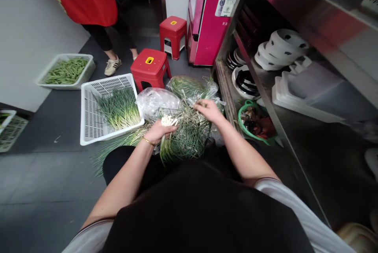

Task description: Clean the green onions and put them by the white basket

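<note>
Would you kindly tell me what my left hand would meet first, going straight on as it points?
The left hand would likely meet the heaped greens first, though the exact depth is unclear.

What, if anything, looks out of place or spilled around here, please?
Some loose scallions lie outside the white basket, along its near side, which looks untidy since others are lined up inside it. A small pale scrap also stands out, lying alone on the dark floor left of the basket.
</note>
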The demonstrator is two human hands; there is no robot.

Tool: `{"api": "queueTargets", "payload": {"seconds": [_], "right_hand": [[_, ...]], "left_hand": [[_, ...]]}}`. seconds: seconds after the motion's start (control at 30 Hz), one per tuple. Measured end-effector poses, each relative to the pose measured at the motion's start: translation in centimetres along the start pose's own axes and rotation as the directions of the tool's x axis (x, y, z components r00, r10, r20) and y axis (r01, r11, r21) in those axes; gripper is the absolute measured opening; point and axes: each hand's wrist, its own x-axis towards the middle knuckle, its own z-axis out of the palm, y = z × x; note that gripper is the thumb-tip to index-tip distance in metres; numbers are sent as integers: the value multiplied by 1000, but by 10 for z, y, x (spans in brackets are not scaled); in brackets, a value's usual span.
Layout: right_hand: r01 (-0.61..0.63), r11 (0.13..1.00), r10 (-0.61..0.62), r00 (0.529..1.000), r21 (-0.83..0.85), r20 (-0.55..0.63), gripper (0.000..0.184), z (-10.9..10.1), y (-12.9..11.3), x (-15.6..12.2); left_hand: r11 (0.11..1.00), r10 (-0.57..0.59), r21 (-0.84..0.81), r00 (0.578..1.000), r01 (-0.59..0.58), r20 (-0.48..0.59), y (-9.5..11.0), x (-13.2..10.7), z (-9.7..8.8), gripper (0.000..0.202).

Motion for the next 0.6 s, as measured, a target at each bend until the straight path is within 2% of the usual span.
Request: {"api": "queueTargets", "payload": {"seconds": [0.03, 0.1, 0.17, 0.23, 0.3, 0.33, 0.37, 0.43, 0.5, 0.53, 0.6], "right_hand": [[-43, 999, 43, 999, -23, -10, 32, -6, 5, 2], [-125, 983, 135, 989, -137, 63, 31, -11, 15, 5], [-180, 950, 215, 970, -255, 113, 34, -6, 21, 5], [-187, 956, 215, 971, -228, 104, 38, 4, 23, 4], [-190, 982, 188, 974, 3, 129, 34, 14, 20, 4], [-222, 961, 197, 967, 162, 159, 31, 19, 16, 4], [-277, 906, 222, 955, 319, 198, 31, 23, 11, 5], [-384, 731, 273, 922, 564, 274, 31, 30, 1, 8], [-435, 577, 273, 900, 691, 339, 30, 38, -11, 10], [-444, 530, 258, 896, 722, 362, 29, 42, -16, 11], [-453, 487, 237, 891, 747, 386, 27, 52, -26, 10]], "left_hand": [[1000, 0, 5, 1000, 0, 0, -2, 0, -3, 32], [999, 16, 34, 999, -15, -32, -4, -2, -12, 29], [995, 56, 86, 994, -47, -98, -4, -5, -20, 30], [989, 112, 109, 980, -95, -165, 1, -10, -28, 32], [985, 166, 71, 962, -155, -216, 9, -14, -32, 33], [982, 190, 37, 954, -186, -233, 13, -16, -31, 33], [977, 208, 7, 946, -213, -247, 17, -17, -29, 33], [971, 231, -3, 937, -240, -263, 21, -17, -19, 32], [969, 247, 75, 929, -235, -277, 21, -14, -4, 32], [966, 251, 134, 926, -221, -281, 20, -11, 4, 32], [956, 236, 237, 935, -174, -265, 16, -4, 19, 31]]}}
